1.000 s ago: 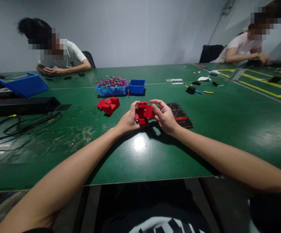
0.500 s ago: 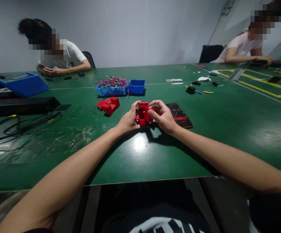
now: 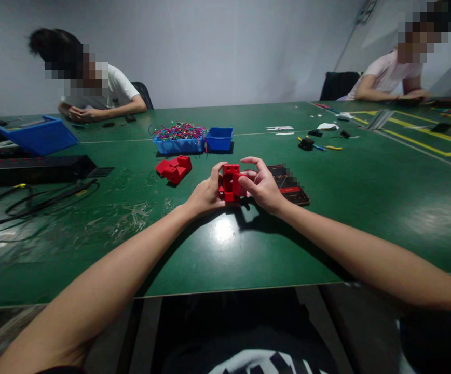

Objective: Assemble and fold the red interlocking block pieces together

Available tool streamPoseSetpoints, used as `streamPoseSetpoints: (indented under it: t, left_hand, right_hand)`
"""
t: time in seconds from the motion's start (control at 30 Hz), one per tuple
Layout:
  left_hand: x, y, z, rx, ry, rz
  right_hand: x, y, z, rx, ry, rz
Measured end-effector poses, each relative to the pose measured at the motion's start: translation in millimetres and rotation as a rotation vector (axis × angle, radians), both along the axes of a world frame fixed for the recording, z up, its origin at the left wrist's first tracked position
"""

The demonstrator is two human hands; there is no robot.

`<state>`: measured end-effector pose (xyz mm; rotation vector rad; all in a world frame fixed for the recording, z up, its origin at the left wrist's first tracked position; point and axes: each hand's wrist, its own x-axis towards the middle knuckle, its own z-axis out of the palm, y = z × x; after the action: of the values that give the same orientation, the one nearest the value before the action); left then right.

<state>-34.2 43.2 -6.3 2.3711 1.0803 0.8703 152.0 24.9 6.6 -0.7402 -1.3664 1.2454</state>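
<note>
Above the green table (image 3: 194, 254), my left hand (image 3: 206, 191) is closed around the left side of a red plastic block (image 3: 231, 169) that has two holes near its top and a hollow front. My right hand (image 3: 266, 188) is on the block's right side, thumb and fingers pinching a red part there while the index finger is raised off it. Whether that part is a separate piece cannot be made out. More red blocks (image 3: 176, 169) lie together to the left. Partly behind my right hand is a dark phone (image 3: 297, 197) with a lit screen.
Beyond the hands stand a blue bin (image 3: 180, 147) heaped with coloured wires and a smaller blue bin (image 3: 220, 139). Pliers (image 3: 318, 147) and scraps lie right of them. Black cables (image 3: 34, 208) and a tilted blue tray (image 3: 40, 136) are at left. Two people sit across the table.
My right index finger has lifted slightly away from the block's top. Both hands keep their hold in nearly the same place. The person at far right has shifted their hands slightly.
</note>
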Motion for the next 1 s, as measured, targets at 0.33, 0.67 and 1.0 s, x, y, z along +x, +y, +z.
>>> streamPoseSetpoints:
  t: [0.33, 0.67, 1.0]
  left_hand:
    - [-1.5, 2.2, -4.2, -0.011, -0.007, -0.010]
    - [-1.5, -0.1, -0.5, -0.015, -0.010, -0.024]
    - [-1.1, 3.9, -2.9, -0.020, -0.024, -0.017]
  right_hand:
    - [3.6, 2.7, -1.6, 0.018, -0.048, 0.097]
    - [3.4, 3.5, -3.5, 0.017, -0.044, 0.104]
    - [4.9, 7.7, -9.6, -0.003, -0.081, 0.101]
